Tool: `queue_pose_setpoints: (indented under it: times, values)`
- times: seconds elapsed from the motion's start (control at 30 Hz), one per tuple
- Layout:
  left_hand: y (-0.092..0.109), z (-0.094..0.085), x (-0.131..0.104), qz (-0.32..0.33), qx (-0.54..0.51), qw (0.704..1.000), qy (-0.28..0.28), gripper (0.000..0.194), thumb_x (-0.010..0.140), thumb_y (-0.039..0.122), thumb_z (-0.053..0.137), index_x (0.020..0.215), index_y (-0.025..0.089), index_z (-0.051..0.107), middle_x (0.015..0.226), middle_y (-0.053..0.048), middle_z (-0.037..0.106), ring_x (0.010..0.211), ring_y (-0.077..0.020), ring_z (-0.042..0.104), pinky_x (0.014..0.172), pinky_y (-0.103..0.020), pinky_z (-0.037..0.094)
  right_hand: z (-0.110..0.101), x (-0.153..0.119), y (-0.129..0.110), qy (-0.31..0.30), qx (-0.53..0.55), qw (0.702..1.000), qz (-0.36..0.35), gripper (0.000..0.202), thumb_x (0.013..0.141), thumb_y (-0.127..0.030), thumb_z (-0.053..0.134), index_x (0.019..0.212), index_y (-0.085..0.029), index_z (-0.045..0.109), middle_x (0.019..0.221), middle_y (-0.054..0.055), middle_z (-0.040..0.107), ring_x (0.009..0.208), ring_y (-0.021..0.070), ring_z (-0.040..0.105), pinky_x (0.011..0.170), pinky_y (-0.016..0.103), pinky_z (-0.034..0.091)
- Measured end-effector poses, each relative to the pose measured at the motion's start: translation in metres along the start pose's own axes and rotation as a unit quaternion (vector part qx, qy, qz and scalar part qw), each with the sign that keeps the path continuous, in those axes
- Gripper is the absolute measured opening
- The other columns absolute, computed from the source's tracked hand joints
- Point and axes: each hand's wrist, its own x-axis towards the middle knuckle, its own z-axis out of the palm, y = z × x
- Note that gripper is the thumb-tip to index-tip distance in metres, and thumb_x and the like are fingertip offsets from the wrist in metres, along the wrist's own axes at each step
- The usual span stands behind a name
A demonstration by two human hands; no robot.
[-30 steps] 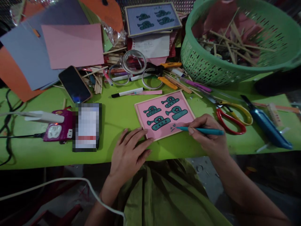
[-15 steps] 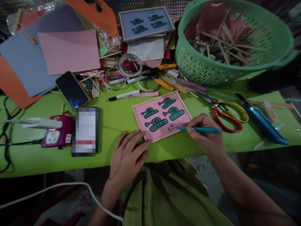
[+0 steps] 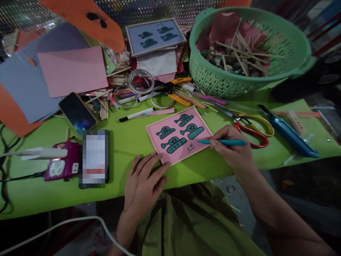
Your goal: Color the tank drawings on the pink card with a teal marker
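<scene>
A pink card point(image 3: 176, 125) framed with thin wooden sticks lies tilted on the green table. Several teal tank drawings with black outlines cover it, and small teal handwriting point(image 3: 190, 147) stands near its lower edge. Between the thumb and fingers of my right hand point(image 3: 233, 147) is a teal marker pen point(image 3: 230, 142), its tip at the card just right of the writing. My left hand point(image 3: 146, 177) rests with fingers spread, fingertips on the card's lower left edge.
Scissors point(image 3: 253, 131) and a blue utility knife point(image 3: 293, 133) lie to the right. Behind are tape rolls point(image 3: 141, 81), pens, sticks, a second framed card point(image 3: 156, 35) and a green basket point(image 3: 213, 76). Two phones, one dark point(image 3: 77, 112), and a purple power strip point(image 3: 62, 161) are left.
The marker tip has moved off the lower line of writing, and another stroke or two show in the handwriting. My left hand still steadies the card. The whole view has shifted slightly.
</scene>
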Motion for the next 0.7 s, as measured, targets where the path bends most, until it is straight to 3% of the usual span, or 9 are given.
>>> queue_pose_setpoints:
  times: [0.17,0.4,0.7]
  values:
    - [0.0,-0.0008,0.0014,0.001,-0.002,1.0,-0.001,0.029,0.101,0.025,0.056,0.125,0.028,0.072,0.132,-0.007,0.075,0.122,-0.0265,0.069,0.11,-0.051,0.049,0.0022,-0.0001,-0.0023,-0.015,-0.001,1.0,-0.004,0.019,0.082,-0.031,0.079,0.075,-0.026,0.062,0.06,-0.003,0.059,0.05,0.0143,0.048,0.045,0.029,0.034]
    - [-0.0001,0.0001,0.0011,0.007,-0.005,1.0,0.007,0.028,0.101,0.023,0.057,0.124,0.025,0.072,0.133,-0.008,0.074,0.122,-0.0279,0.069,0.109,-0.053,0.049,0.0034,0.0002,-0.0064,0.02,-0.025,0.999,-0.005,0.022,0.083,-0.036,0.08,0.074,-0.026,0.062,0.059,-0.002,0.059,0.047,0.0138,0.046,0.043,0.029,0.033]
    - [0.0001,0.0005,0.0006,0.003,-0.003,1.0,0.005,0.028,0.101,0.024,0.056,0.124,0.027,0.072,0.133,-0.007,0.074,0.122,-0.0266,0.069,0.11,-0.052,0.049,0.0028,0.0009,-0.0056,0.005,-0.01,1.0,-0.002,0.018,0.08,-0.028,0.077,0.072,-0.026,0.061,0.058,-0.003,0.059,0.047,0.0132,0.045,0.045,0.028,0.033]
